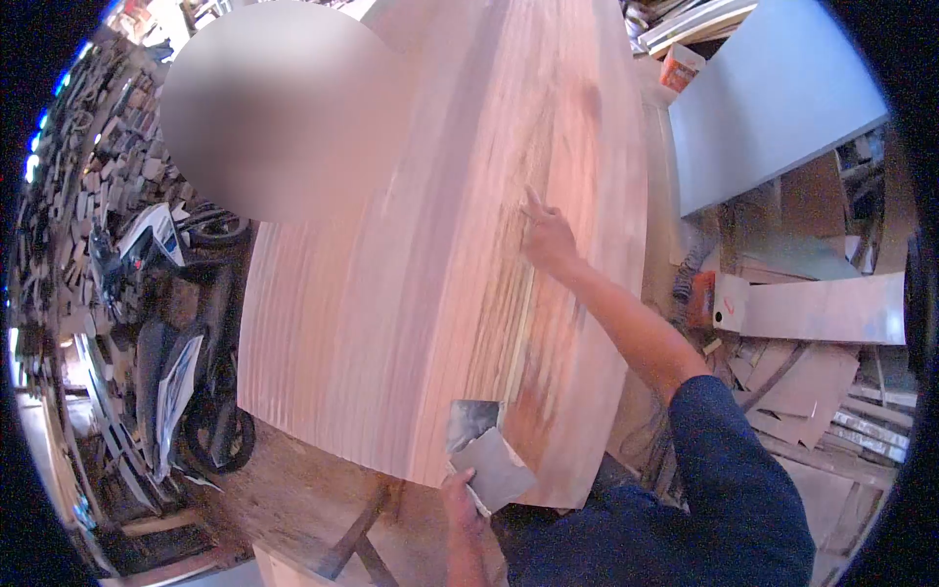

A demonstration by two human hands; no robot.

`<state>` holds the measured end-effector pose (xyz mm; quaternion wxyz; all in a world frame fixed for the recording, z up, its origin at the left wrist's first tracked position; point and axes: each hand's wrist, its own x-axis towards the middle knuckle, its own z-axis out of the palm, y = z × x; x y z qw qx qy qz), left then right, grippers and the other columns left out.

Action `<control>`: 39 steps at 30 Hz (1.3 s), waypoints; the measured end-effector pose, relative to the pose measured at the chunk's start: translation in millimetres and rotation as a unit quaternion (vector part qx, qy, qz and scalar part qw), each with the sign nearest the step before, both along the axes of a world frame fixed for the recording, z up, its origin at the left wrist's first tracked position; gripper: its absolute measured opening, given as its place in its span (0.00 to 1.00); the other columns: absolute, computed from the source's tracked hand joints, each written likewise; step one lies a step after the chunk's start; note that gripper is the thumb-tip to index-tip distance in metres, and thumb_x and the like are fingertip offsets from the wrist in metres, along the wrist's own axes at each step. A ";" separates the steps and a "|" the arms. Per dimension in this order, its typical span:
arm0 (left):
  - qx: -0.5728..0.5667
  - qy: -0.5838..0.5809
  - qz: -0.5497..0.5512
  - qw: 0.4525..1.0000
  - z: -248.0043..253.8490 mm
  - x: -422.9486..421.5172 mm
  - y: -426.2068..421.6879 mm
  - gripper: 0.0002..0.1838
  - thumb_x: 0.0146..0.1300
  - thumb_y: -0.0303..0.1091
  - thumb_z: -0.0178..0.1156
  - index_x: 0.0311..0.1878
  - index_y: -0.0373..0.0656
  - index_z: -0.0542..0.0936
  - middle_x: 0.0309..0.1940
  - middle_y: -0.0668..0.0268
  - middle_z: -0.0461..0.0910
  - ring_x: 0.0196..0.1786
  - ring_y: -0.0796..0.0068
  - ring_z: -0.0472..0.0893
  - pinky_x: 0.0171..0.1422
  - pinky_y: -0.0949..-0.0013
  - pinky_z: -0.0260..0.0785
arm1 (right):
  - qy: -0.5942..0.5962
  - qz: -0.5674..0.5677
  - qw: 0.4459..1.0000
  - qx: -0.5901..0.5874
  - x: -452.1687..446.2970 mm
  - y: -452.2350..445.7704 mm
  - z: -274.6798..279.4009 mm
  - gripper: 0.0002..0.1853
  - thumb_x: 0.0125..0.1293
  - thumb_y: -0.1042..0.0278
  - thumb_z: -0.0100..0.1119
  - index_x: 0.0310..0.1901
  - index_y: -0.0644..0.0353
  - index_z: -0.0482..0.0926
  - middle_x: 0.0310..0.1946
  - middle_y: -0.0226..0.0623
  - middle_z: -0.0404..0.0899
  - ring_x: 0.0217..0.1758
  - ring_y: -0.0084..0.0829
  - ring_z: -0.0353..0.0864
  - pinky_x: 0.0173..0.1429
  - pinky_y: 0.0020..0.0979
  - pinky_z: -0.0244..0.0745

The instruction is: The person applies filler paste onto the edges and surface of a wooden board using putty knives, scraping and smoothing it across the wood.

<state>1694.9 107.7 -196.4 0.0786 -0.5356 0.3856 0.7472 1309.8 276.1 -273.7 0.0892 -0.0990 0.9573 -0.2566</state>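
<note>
My left hand (464, 501) grips a flat grey square piece (494, 470) at the near edge of a large wooden panel (411, 245). A darker, shiny rectangular plate (474, 421) shows behind the grey piece; how the two are joined I cannot tell. My right hand (550, 235) is stretched over the panel with the index finger extended, its tip at the wood surface. The other fingers are partly curled, and nothing shows in them. Pale and brown streaks run along the panel's grain, with a rougher yellowish-brown band near my right hand.
A motorcycle (171, 333) stands left of the panel, before stacked wood pieces (117, 147). At right are a white board (773, 108), an orange-and-white container (682, 67), a long pale box-like piece (822, 308) and scrap boards (802, 391). A blurred patch hides the upper left.
</note>
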 end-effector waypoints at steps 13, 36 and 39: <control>-0.066 0.033 -0.208 0.975 0.0 2.5 -91.5 0.29 0.47 0.38 0.60 0.54 0.36 0.73 0.42 0.60 0.78 0.46 0.62 0.77 0.52 0.59 0.71 | 0.007 -0.136 0.969 0.206 27.6 -25.1 -29.6 0.37 0.57 0.68 0.51 0.70 0.57 0.54 0.63 0.51 0.65 0.69 0.48 0.61 0.74 0.50 0.44; -0.026 0.039 -0.217 0.975 1.5 10.3 -212.1 0.21 0.51 0.35 0.58 0.47 0.30 0.76 0.36 0.60 0.79 0.38 0.67 0.81 0.45 0.66 0.74 | 0.012 -0.131 0.958 0.256 111.5 -60.6 -19.4 0.40 0.56 0.68 0.54 0.70 0.67 0.49 0.58 0.54 0.71 0.62 0.51 0.68 0.70 0.56 0.50; -0.026 0.033 -0.237 0.971 2.0 2.8 -212.8 0.20 0.51 0.34 0.58 0.45 0.30 0.76 0.35 0.59 0.80 0.36 0.66 0.81 0.45 0.65 0.74 | -0.003 -0.121 0.955 0.272 128.6 -61.8 -32.2 0.39 0.55 0.68 0.55 0.69 0.67 0.52 0.57 0.57 0.71 0.62 0.52 0.67 0.71 0.56 0.49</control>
